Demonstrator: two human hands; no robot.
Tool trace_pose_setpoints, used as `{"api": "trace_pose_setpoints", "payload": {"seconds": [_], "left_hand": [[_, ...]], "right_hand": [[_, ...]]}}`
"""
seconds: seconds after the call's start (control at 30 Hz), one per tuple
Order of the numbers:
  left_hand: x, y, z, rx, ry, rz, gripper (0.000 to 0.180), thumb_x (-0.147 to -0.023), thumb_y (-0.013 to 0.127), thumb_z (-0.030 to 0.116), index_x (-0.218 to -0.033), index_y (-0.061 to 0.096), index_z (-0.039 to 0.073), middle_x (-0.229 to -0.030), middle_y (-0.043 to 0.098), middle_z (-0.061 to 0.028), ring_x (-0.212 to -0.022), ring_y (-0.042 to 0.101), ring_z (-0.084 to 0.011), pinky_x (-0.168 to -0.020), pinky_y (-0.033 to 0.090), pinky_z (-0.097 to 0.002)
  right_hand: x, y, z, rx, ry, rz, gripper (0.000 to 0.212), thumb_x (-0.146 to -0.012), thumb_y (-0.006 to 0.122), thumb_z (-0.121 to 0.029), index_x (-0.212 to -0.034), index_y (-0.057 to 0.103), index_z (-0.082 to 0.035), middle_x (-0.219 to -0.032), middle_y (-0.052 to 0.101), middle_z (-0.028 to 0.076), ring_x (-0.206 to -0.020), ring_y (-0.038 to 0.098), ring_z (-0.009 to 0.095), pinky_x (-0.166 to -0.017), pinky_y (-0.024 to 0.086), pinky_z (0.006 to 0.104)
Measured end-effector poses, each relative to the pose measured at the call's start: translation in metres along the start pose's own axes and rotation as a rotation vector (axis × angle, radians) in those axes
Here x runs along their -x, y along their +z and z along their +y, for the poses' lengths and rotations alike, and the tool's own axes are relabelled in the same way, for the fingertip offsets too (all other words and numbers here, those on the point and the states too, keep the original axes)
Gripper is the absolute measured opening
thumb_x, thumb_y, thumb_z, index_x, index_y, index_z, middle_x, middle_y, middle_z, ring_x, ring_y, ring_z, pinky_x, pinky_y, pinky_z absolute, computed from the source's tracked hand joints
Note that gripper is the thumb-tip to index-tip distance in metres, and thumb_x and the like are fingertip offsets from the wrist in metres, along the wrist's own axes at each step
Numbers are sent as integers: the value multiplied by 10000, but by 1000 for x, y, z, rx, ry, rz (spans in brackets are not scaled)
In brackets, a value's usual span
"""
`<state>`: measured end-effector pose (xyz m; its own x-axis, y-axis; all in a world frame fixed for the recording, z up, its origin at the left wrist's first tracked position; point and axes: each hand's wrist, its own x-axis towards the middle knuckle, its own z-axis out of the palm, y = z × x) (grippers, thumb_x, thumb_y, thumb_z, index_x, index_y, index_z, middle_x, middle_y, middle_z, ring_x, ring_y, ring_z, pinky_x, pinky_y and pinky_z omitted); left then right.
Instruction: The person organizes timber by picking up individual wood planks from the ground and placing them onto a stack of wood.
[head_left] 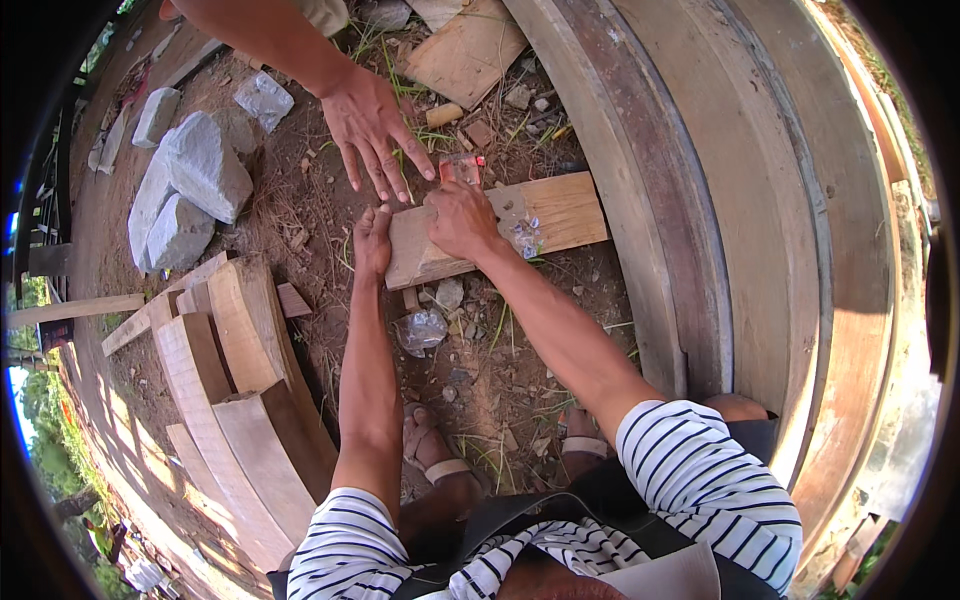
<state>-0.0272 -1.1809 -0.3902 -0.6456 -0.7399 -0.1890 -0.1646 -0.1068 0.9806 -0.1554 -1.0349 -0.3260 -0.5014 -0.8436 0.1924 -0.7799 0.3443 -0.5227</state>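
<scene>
A short wooden board (565,215) lies on the ground in front of me, its right end near the large timbers. My right hand (462,218) is closed and rests over the board; what its curled fingers hold is hidden. Beside the board's left end is my left hand (373,243), fingers curled, its contents not visible. Another person's hand (365,120) reaches in from the top left, fingers spread, close above both of mine. A clear packet with red edges (462,168) sits just beyond my right hand. Crumpled clear plastic (527,238) lies on the board.
Long thick timbers (680,180) run along the right. Cut wooden beams (255,330) are stacked at the left, with pale grey rocks (195,180) behind them. A crumpled plastic bag (421,331) and pebbles lie near my feet. A flat wood piece (465,55) is at the far side.
</scene>
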Motion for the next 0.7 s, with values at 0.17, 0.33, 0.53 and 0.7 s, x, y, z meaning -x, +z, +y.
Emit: {"api": "trace_pose_setpoints", "payload": {"seconds": [0.17,0.33,0.53,0.7], "left_hand": [[39,0,1,117,-46,5,279,-1015,539,265,-817,565,70,-745,541,40,-700,451,-54,-638,413,-248],[76,2,-7,-151,-19,95,320,-977,599,310,-797,554,49,-692,488,17,-707,431,-92,-653,413,-293],[94,-11,58,-515,352,313,260,-941,632,236,-917,625,-24,-808,625,-153,-745,597,-258,-722,472,-385],[173,-80,135,-334,-92,355,261,-928,652,244,-922,633,-16,-782,643,-141,-727,613,-254,-708,483,-384]], "right_hand": [[28,0,-11,6,0,-90,242,-776,580,-153,-947,707,-39,-997,667,170,-1045,604,343,-934,456,457],[45,-7,-17,-63,6,-101,245,-808,587,-215,-930,716,-46,-1003,664,162,-1060,598,317,-965,435,439],[38,-39,-38,-98,-75,36,409,-848,620,-248,-1178,606,-7,-1228,590,196,-1206,523,351,-1058,385,459],[78,-123,-94,-64,198,-210,499,-875,635,-274,-1262,537,26,-1333,529,209,-1271,469,372,-1078,377,460]]}}
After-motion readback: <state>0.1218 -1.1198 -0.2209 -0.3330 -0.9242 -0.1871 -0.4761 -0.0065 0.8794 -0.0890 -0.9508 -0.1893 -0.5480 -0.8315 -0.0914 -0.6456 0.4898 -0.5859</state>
